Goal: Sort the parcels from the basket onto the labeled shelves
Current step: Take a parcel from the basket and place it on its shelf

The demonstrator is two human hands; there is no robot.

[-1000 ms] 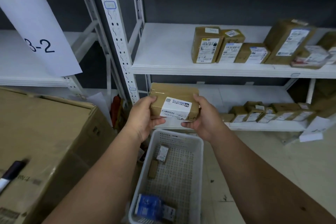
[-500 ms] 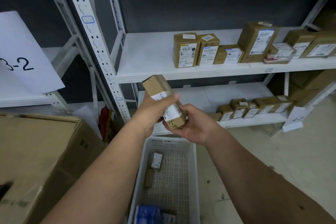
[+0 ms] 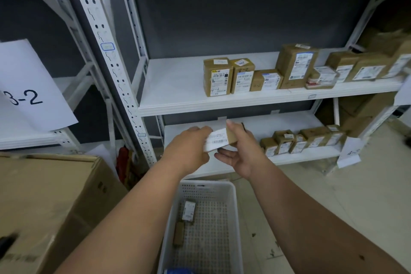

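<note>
While both hands, left [image 3: 189,149] and right [image 3: 239,151], pinch the labelled brown parcel [image 3: 219,140] in midair before the lower shelf's [image 3: 311,153] front edge, above the white basket [image 3: 235,218], that loose two-sided grip could slip during hand-over, dropping it back into the basket.

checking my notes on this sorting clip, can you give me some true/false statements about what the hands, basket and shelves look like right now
1. Both hands hold one parcel between them. True: the left hand and right hand grip it.
2. The basket is empty. False: small parcels lie inside.
3. The paper sign at left reads 3-2. True.
4. The middle shelf holds no boxes. False: brown boxes stand along its right part.
5. The held parcel rests on a shelf. False: it is in the air.
</note>
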